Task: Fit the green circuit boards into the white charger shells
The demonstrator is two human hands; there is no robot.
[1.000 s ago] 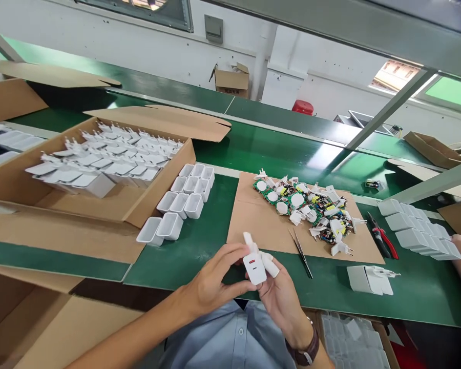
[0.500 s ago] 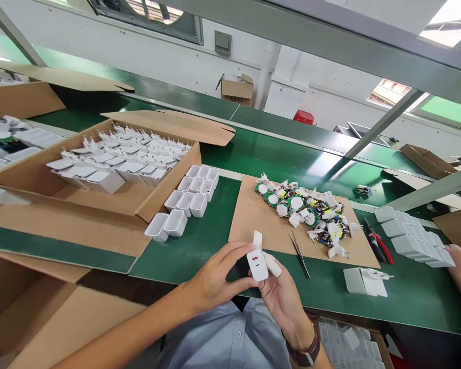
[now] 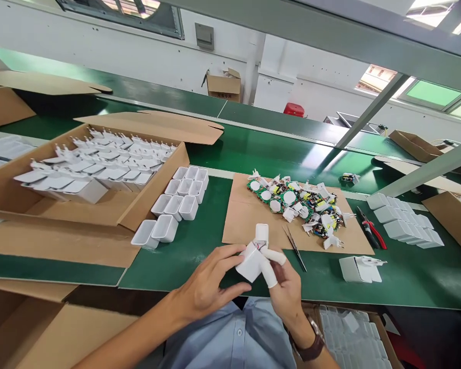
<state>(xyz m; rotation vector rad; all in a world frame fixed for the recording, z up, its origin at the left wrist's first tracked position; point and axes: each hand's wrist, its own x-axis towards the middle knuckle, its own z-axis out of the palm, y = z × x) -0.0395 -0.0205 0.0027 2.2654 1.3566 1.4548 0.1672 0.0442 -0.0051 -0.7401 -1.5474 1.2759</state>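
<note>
A white charger housing (image 3: 249,263) is held above the near edge of the green surface (image 3: 211,225), a white plug piece (image 3: 262,234) angled up at its top. The right hand (image 3: 288,292), with white finger cots (image 3: 269,273), pinches the housing; the left hand (image 3: 205,279) curves around its other side, but I cannot tell whether it grips. Beyond, tweezers (image 3: 294,248) lie partly on a cardboard sheet (image 3: 240,215) bearing piled circuit boards (image 3: 288,197).

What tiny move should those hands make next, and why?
I'd probably fold the white end piece down onto the white case: it sticks out at an angle, what look like wires show at the joint, and the left hand and right hand are at the case.
</note>
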